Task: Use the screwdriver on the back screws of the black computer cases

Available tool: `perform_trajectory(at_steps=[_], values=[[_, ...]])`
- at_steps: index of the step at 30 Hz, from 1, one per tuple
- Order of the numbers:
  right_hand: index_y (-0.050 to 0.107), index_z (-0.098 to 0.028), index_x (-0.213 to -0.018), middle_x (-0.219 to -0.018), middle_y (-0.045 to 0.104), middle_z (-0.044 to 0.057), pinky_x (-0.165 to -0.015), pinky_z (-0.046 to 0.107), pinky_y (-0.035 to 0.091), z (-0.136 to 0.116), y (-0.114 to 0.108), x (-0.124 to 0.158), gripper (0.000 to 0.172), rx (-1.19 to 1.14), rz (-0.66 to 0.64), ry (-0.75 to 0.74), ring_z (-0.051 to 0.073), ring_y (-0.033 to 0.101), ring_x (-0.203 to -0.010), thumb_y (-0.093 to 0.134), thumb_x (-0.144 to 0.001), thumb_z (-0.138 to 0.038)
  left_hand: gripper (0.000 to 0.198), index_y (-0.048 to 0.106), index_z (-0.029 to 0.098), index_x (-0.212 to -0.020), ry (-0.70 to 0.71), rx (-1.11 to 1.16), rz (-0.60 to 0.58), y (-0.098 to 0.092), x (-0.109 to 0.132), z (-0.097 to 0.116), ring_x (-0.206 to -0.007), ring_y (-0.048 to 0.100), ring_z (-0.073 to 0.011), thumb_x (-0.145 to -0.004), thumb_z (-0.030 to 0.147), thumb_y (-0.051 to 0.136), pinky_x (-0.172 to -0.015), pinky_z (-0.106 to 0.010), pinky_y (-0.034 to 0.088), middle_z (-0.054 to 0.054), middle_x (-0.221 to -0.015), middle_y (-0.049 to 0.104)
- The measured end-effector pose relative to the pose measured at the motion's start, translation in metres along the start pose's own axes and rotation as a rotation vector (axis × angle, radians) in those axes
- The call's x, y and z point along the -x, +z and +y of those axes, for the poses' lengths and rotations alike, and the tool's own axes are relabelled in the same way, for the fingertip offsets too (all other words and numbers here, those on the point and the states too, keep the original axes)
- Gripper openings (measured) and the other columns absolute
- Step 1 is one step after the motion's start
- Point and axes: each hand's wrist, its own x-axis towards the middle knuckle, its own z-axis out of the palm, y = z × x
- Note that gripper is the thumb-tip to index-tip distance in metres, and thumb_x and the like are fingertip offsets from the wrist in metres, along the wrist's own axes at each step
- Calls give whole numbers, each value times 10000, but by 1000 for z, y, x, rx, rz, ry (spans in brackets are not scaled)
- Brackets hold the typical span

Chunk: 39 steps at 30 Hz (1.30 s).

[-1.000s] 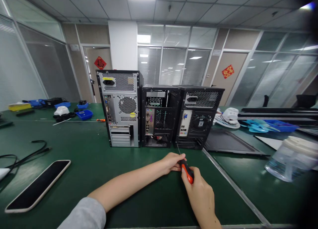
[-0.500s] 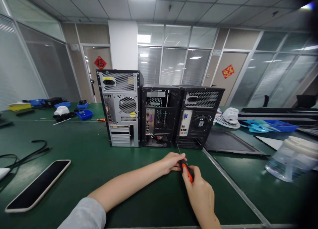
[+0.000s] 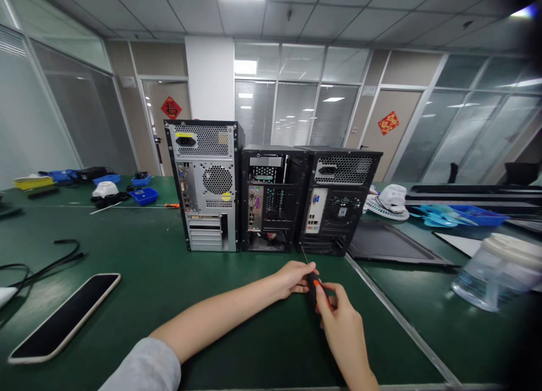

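Both my hands are on a screwdriver (image 3: pixel 312 282) with a black and orange handle. My left hand (image 3: pixel 293 279) pinches it near the front of the handle. Farther back, my right hand (image 3: pixel 342 317) wraps its fingers round the handle. The thin shaft points away from me to the lower left corner of the right-hand black computer case (image 3: pixel 339 210); whether the tip sits in a screw is too small to tell. Beside it stands another black case (image 3: pixel 271 207) with openings in its back, and left of that a taller silver-backed case (image 3: pixel 212 182).
A phone (image 3: pixel 65 317) and black cables (image 3: pixel 63 258) lie at the left. Blue trays (image 3: pixel 144 195) and an orange screwdriver (image 3: pixel 171 205) are farther back. At the right are a flat black panel (image 3: pixel 393 244), a clear plastic jar (image 3: pixel 491 278) and a metal strip (image 3: pixel 398 317) along the table.
My right hand has turned slightly about the screwdriver handle, and the handle's orange part shows differently. My left hand and the cases have stayed in place.
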Motion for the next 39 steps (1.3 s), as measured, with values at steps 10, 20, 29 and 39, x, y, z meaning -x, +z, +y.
perform_trajectory(at_steps=[10,20,29,39], values=[[511,-205,-989,-511,563,-38,-414,260,336,6,2,-1,504,-336,-67,140,126,448,-375,465,-771,-657,281,657,155,-839,3,31,-29,-1,-1,0,-574,525,-63,-871,420,573,-634,-215,387,-17,-777,650],[429,-216,-972,-471,555,-54,-336,193,228,-2,5,-1,602,-639,-127,278,82,379,-325,559,-651,-709,281,654,154,-847,18,55,-42,-3,1,0,-660,559,-98,-849,427,588,-732,-264,402,-35,-830,651],[416,-230,-970,-502,560,-67,-317,159,202,-3,4,1,584,-822,-162,378,72,396,-328,604,-646,-678,277,659,158,-839,18,62,-44,-2,2,0,-666,550,-97,-827,431,613,-736,-268,394,-45,-868,653],[435,-231,-955,-535,569,-62,-313,157,202,-3,6,4,513,-983,-194,447,65,391,-328,631,-671,-610,245,661,152,-852,15,74,-48,-2,4,0,-669,557,-97,-862,380,572,-709,-248,397,-50,-872,661]])
